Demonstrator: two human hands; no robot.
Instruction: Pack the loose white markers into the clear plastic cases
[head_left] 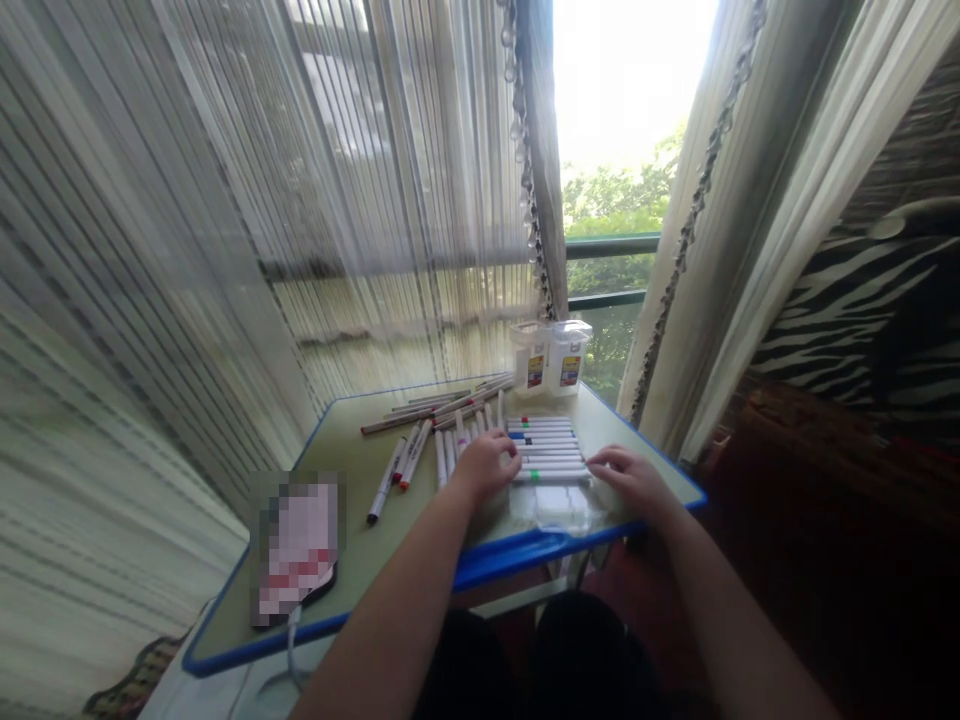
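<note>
White markers [553,449] lie side by side in the clear tray [562,508], left hand [487,466] curled at its left edge, right hand [628,480] loosely bent at its right, probably keeping ends even, tho can't tell if any fingers are pinching.

Window [634,90] blown out white; lower right dim; edges stretched, soft.

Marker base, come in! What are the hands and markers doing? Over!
Left hand by left end of marker row; right hand by right end. Row's markers lie side by side. Loose markers farther left, not between the hands.
</note>
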